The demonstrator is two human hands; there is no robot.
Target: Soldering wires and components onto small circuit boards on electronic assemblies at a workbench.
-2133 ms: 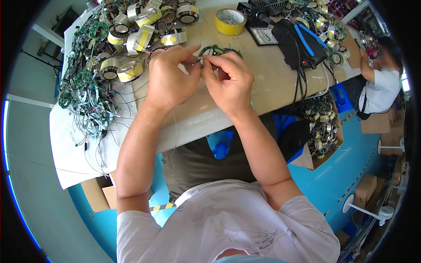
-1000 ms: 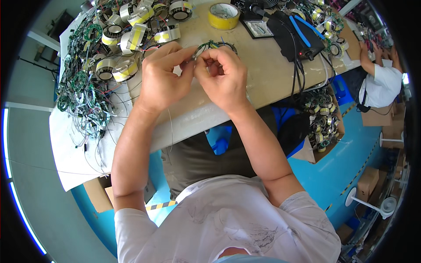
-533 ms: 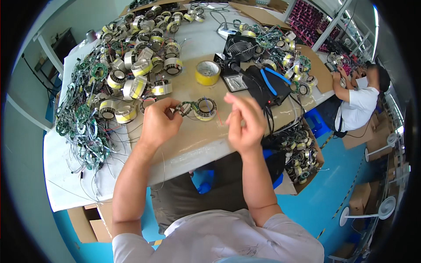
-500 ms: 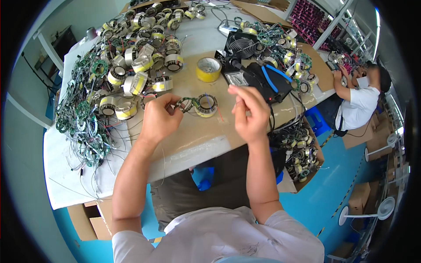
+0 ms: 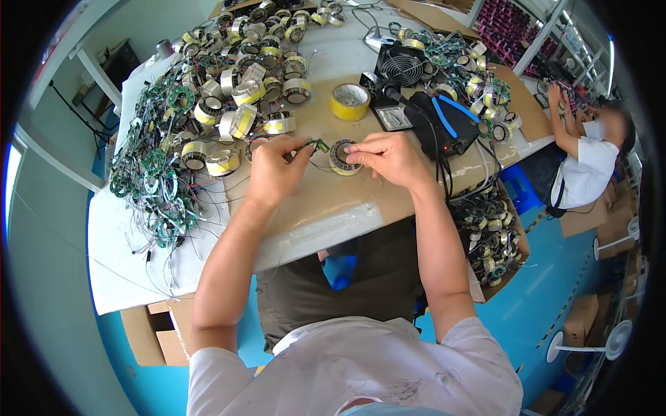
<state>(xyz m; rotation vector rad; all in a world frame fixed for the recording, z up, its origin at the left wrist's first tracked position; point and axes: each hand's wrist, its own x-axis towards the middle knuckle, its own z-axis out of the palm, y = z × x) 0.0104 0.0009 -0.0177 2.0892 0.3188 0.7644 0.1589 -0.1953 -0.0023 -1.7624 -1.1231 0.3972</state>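
My left hand (image 5: 276,172) pinches the edge of a small green circuit board (image 5: 319,145), which stands tilted above the table. Just right of it, a ring-shaped motor coil (image 5: 341,163) lies flat on the brown sheet. My right hand (image 5: 394,161) reaches over this coil from the right, its thumb and fingers closed on the rim and upper face. Thin wires run between the board and the coil, though their exact ends are too small to make out. A roll of yellow tape (image 5: 349,102) sits beyond the coil.
Many coils wrapped in yellow tape (image 5: 244,119) and green boards with loose wires (image 5: 149,180) are heaped at the left. Blue-handled pliers (image 5: 445,116) rest on a black device at the right, near a fan (image 5: 402,68). A box of coils (image 5: 496,236) stands below; a person (image 5: 583,163) sits beyond.
My right hand has come down from beside the coil onto it. The board in my left hand is now tilted up more, away from the coil. The whole view has shifted slightly.
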